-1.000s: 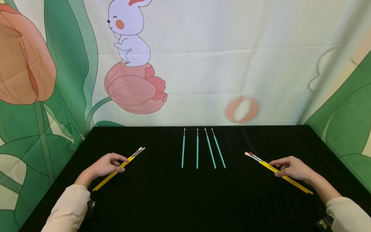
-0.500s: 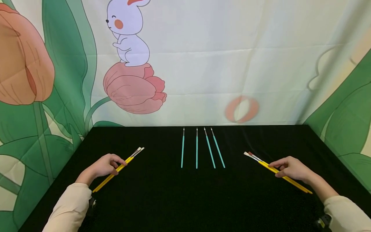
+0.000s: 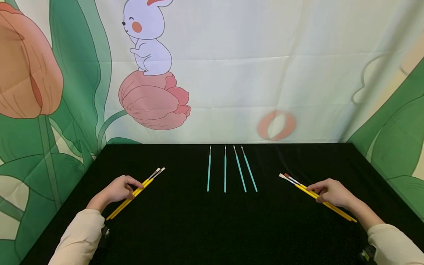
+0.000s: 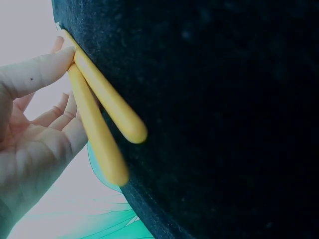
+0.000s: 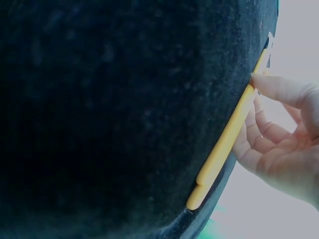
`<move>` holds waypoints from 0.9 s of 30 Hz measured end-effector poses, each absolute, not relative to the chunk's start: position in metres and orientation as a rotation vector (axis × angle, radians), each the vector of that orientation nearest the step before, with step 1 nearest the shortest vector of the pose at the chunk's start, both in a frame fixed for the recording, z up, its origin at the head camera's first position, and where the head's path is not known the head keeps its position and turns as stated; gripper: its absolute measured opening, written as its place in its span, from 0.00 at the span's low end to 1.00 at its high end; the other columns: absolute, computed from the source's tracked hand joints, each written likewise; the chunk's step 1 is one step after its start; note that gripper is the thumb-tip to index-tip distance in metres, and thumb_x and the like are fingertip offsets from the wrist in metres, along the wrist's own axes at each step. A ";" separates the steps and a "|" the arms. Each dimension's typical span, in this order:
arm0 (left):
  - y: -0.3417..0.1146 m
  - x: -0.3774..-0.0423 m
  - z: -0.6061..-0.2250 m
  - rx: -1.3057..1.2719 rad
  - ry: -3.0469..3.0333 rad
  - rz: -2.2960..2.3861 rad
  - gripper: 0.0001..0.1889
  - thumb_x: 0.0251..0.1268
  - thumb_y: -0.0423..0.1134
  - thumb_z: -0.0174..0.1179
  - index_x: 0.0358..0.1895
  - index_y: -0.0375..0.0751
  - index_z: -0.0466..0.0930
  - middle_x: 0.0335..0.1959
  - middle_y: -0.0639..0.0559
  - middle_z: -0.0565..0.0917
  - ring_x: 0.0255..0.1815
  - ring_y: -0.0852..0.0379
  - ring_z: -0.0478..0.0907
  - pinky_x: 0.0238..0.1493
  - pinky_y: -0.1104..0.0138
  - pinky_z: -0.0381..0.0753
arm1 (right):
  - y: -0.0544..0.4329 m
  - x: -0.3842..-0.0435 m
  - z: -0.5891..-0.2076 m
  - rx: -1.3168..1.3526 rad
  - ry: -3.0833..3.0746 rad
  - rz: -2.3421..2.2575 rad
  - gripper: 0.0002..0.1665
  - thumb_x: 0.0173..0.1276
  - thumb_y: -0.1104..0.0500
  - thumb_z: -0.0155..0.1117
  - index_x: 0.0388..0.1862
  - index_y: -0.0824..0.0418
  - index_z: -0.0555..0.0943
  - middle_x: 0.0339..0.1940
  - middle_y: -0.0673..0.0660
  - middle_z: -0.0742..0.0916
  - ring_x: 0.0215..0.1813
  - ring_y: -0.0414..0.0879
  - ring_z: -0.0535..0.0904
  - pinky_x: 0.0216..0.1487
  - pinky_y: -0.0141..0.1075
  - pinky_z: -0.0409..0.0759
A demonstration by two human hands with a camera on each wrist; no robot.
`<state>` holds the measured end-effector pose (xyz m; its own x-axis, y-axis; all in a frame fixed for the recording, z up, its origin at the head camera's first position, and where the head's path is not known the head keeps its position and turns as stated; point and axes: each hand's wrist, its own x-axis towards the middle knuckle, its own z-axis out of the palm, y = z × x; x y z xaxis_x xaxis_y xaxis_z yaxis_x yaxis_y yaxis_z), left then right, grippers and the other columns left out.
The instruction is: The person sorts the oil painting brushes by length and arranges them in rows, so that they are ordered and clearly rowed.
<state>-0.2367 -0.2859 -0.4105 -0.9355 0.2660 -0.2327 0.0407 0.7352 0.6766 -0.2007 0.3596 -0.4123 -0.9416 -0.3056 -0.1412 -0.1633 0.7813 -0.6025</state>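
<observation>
Two yellow-handled paintbrushes (image 3: 116, 211) lie between the thumb and fingers of my left hand (image 3: 117, 189), on the left of the black table. Their pale bristles point away to the upper right. In the left wrist view, the yellow handle ends (image 4: 107, 149) fan slightly apart below the thumb. Over on the right, my right hand (image 3: 334, 192) pinches another pair of yellow paintbrushes (image 3: 303, 188), one with white bristles and one with reddish-brown. The right wrist view has their handles (image 5: 224, 139) close together, partly overlapping, near the black surface.
Several thin teal paintbrushes (image 3: 225, 173) lie in a row at the back middle of the black tabletop (image 3: 212, 228), bristles towards the rear. Behind the table hangs a printed curtain (image 3: 228, 73) with a rabbit and flowers.
My left thumb and fingers have closed around the yellow paintbrushes, and their handle ends have spread a little. The right hand stays almost still with its pair.
</observation>
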 end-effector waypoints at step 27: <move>-0.289 -0.230 -0.394 0.355 2.605 0.989 0.19 0.53 0.19 0.50 0.51 0.29 0.75 0.44 0.37 0.75 0.39 0.50 0.72 0.38 0.60 0.77 | 0.361 -0.194 -0.398 -0.324 2.652 -0.976 0.22 0.52 0.73 0.54 0.48 0.69 0.80 0.38 0.62 0.83 0.30 0.47 0.75 0.29 0.38 0.74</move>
